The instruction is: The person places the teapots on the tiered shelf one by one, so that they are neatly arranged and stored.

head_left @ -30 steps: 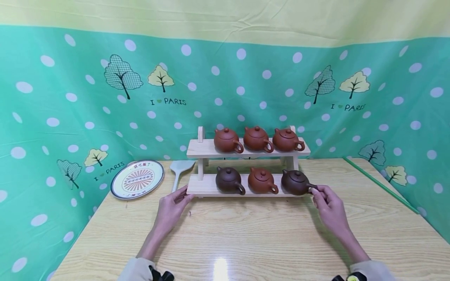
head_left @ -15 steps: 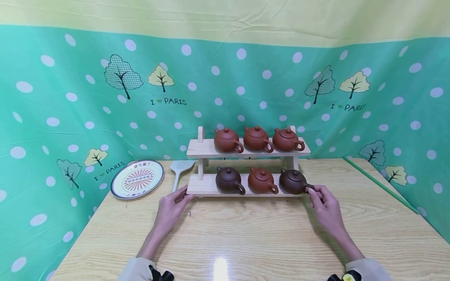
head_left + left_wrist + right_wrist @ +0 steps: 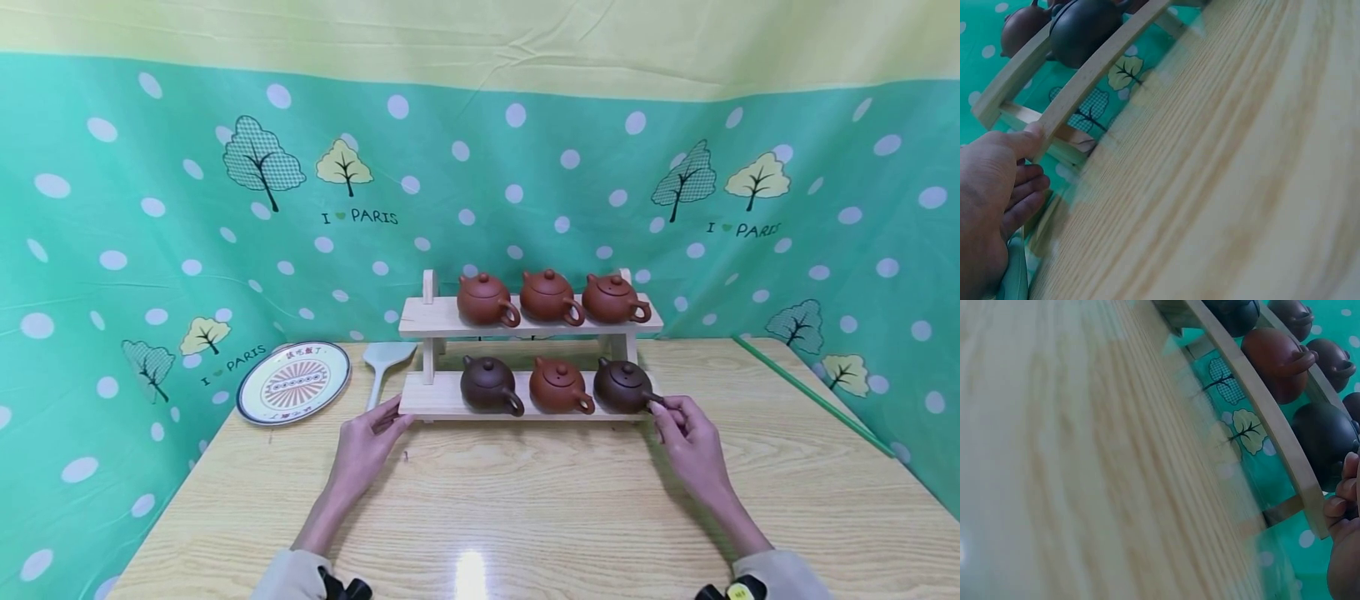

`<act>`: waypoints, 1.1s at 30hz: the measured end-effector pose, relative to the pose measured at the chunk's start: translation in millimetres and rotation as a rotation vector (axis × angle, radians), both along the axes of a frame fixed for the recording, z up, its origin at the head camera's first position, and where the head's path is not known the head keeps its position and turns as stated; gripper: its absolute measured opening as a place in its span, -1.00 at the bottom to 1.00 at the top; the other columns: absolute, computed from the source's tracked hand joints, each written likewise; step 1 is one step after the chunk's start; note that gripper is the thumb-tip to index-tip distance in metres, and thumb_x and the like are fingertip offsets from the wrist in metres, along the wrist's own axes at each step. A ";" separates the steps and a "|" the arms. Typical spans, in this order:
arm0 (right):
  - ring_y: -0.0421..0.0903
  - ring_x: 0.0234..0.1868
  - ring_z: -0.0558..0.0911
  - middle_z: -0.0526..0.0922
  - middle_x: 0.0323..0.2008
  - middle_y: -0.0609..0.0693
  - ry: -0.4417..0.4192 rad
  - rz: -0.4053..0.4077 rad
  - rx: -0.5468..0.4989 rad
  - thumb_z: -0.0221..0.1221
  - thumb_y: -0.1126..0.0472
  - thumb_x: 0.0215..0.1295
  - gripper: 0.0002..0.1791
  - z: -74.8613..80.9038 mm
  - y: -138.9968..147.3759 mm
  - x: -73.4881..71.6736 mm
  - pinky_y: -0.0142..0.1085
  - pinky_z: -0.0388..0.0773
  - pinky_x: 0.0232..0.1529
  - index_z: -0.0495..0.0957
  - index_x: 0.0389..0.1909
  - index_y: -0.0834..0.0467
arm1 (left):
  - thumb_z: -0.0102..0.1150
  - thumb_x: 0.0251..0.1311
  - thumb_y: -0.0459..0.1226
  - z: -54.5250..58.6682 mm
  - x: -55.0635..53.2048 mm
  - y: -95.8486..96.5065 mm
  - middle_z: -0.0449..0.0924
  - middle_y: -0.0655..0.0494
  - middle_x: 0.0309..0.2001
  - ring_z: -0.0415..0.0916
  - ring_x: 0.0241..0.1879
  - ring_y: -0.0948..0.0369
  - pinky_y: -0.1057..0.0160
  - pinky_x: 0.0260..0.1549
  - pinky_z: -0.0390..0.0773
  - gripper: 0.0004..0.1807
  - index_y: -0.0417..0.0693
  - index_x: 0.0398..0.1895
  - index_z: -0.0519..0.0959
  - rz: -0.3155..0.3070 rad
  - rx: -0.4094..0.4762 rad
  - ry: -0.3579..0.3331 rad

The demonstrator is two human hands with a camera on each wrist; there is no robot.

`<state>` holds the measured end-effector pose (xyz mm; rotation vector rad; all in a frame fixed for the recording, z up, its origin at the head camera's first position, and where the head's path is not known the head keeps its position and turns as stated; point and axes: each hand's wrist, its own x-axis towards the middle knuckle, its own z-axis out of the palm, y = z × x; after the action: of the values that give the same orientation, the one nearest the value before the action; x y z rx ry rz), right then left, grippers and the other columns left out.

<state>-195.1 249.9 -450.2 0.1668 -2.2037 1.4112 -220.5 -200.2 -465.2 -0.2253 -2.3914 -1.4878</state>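
My right hand (image 3: 692,442) pinches the handle of a dark brown teapot (image 3: 622,385) at the right end of the lower board of a two-tier wooden rack (image 3: 442,398). In the right wrist view that hand (image 3: 1344,540) shows at the right edge, fingers curled by the dark pot. My left hand (image 3: 365,446) grips the left end of the lower board, thumb against its edge and fingers below, as the left wrist view shows. Beside the held pot on that board sit a reddish-brown teapot (image 3: 557,386) and another dark teapot (image 3: 487,386).
Three reddish-brown teapots, among them the middle one (image 3: 546,296), line the upper board. A patterned plate (image 3: 294,383) and a pale spatula (image 3: 387,357) lie to the left. A green stick (image 3: 813,396) lies at right. A spotted green curtain (image 3: 480,183) hangs behind the table (image 3: 540,508).
My right hand has moved slightly left, bringing the dark teapot closer to the reddish-brown one beside it. My left hand stays at the rack's end.
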 end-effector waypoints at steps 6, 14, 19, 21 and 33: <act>-0.07 -0.55 0.53 0.58 -0.56 0.14 0.008 0.007 -0.007 0.14 0.42 0.52 -0.93 -2.0 0.6 -1.3 -0.48 0.42 -0.63 0.54 -0.15 0.39 | 0.43 0.29 -0.28 0.4 0.7 -0.1 0.70 -0.26 0.02 0.72 -0.02 -0.05 0.34 -0.04 0.71 -0.45 -0.40 0.25 0.55 -0.005 0.006 -0.005; -0.20 -0.59 0.44 0.51 -0.60 -0.02 -0.009 0.002 -0.003 0.12 0.49 0.50 -0.96 6.6 -5.3 2.9 -0.44 0.35 -0.67 0.53 -0.15 0.42 | 0.43 0.28 -0.28 1.1 0.7 -0.2 0.71 -0.25 0.01 0.72 -0.01 -0.05 0.32 -0.03 0.71 -0.45 -0.39 0.26 0.55 -0.002 0.002 -0.012; -0.27 -0.61 0.39 0.47 -0.63 0.11 0.017 0.022 -0.009 0.11 0.52 0.48 -0.95 25.9 -15.7 14.7 -0.41 0.30 -0.70 0.52 -0.19 0.47 | 0.43 0.29 -0.29 0.7 0.6 -0.3 0.71 -0.25 0.01 0.72 -0.01 -0.05 0.32 -0.04 0.72 -0.46 -0.38 0.26 0.55 0.004 -0.005 -0.014; -0.28 -0.62 0.38 0.47 -0.63 0.17 0.020 0.026 -0.011 0.11 0.52 0.48 -0.95 28.4 -16.8 16.4 -0.39 0.29 -0.71 0.52 -0.20 0.46 | 0.43 0.29 -0.30 0.2 0.4 -0.3 0.71 -0.26 0.01 0.72 -0.01 -0.06 0.32 -0.04 0.72 -0.47 -0.38 0.26 0.55 0.004 -0.007 -0.009; -0.27 -0.61 0.37 0.47 -0.61 0.22 -0.022 0.009 0.009 0.09 0.46 0.54 -0.91 1.1 -0.6 0.7 -0.37 0.29 -0.69 0.54 -0.10 0.43 | 0.43 0.29 -0.29 1.4 0.1 0.2 0.70 -0.26 0.02 0.72 -0.01 -0.05 0.32 -0.04 0.72 -0.47 -0.38 0.26 0.55 0.010 -0.018 -0.015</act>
<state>-194.4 249.3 -449.0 0.1650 -2.2296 1.4143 -220.4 -199.9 -463.8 -0.2069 -2.4151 -1.4698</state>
